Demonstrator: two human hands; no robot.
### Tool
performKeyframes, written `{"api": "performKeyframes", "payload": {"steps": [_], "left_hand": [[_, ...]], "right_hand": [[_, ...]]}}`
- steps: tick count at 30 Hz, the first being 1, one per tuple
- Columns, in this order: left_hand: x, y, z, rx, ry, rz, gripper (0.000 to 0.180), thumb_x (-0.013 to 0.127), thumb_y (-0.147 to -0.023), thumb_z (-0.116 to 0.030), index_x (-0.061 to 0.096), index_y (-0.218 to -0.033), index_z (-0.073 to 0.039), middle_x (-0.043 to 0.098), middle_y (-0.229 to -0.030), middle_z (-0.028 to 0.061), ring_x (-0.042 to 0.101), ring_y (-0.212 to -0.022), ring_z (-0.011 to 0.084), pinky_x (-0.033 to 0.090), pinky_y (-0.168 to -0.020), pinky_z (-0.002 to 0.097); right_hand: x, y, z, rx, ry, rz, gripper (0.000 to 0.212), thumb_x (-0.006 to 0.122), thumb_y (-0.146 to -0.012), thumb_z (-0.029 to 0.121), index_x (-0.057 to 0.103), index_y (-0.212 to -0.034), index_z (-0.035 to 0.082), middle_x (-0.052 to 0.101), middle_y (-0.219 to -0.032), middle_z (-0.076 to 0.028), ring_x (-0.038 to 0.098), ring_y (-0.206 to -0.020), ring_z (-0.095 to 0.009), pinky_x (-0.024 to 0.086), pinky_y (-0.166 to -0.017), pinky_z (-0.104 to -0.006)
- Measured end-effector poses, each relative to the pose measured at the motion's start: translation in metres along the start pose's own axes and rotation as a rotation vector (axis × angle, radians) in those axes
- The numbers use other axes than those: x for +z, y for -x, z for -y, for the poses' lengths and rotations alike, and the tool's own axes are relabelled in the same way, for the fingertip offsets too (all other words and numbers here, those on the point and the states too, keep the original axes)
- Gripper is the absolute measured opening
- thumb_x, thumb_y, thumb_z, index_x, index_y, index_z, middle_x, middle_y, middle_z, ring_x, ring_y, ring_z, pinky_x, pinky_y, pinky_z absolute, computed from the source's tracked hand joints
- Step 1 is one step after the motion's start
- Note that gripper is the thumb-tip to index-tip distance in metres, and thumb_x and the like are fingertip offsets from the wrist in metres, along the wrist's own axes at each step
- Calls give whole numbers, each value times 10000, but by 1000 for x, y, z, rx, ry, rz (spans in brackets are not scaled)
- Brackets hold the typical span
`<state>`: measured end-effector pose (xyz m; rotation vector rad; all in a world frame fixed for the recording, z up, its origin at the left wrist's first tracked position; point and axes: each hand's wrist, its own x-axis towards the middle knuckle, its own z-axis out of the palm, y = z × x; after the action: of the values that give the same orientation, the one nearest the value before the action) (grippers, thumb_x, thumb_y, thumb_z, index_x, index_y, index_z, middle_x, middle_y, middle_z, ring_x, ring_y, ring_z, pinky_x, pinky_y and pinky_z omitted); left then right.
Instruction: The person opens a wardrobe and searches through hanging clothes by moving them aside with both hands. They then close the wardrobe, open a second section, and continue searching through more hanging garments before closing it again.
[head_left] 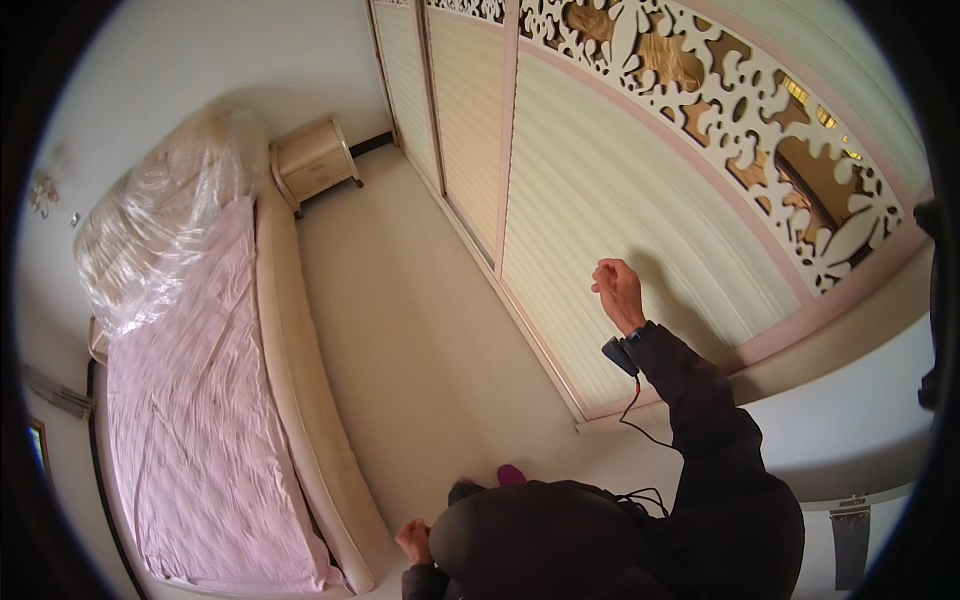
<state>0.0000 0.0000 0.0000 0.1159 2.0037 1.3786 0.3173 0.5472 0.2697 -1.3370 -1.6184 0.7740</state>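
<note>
My right hand (618,295) is raised in front of a cream ribbed sliding wardrobe door (600,200), its fingers curled in and nothing visible in them. Whether it touches the door I cannot tell. A small black device (620,356) with a cable sits at that wrist. Down by my body, low in the view, my left hand (413,541) is loosely closed, with nothing showing in it. The bed's padded side (305,400) is what lies closest to it.
Left of me stands a bed with a pink quilted cover (195,420); clear plastic sheeting (165,215) drapes its head end. A cream nightstand (312,165) is in the far corner. White cut-out panels with mirror (720,120) top the wardrobe. Pale floor (400,310) runs between bed and wardrobe.
</note>
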Motion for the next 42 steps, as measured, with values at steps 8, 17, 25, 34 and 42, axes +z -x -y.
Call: {"api": "performKeyframes", "payload": {"steps": [8,17,25,34,42], "left_hand": [[33,-121,-133,-67,29,228,271,609,-916,-123,603,-690,26,563,-566,82,544,-442,185,433,-407,332],[174,-337,-329,126,-225,341,220,614,-946,-131,640,-796,29,621,-618,78,581,-494,149,475,-452,300],[366,-364,-528,467,-199,586,253,656,-993,-187,667,-1045,60,694,-871,99,655,-737,137,575,-657,294],[575,-278,-655,817,70,820,597,689,-999,-338,487,-1382,73,605,-1263,209,608,-1121,258,520,-930,384],[674,-253,-712,906,204,881,753,740,-949,-409,435,-1431,82,535,-1367,223,514,-1286,289,409,-1097,437]], "right_hand": [[-2,-41,-47,-11,-187,-340,306,628,-965,161,609,-1151,-82,674,-868,-107,656,-772,-175,534,-712,-317],[-25,1,-30,237,33,-682,223,597,-984,144,613,-1105,-42,673,-909,-80,634,-816,-154,530,-771,-304],[-18,0,-17,348,158,-803,137,600,-953,127,601,-929,-8,628,-817,-56,583,-760,-140,492,-734,-291],[-7,5,-3,409,363,-852,126,628,-987,138,610,-1008,15,662,-925,-66,625,-856,-154,515,-805,-308],[-3,5,6,531,372,-919,137,663,-965,150,596,-977,31,644,-892,-49,599,-808,-148,495,-775,-318]]}}
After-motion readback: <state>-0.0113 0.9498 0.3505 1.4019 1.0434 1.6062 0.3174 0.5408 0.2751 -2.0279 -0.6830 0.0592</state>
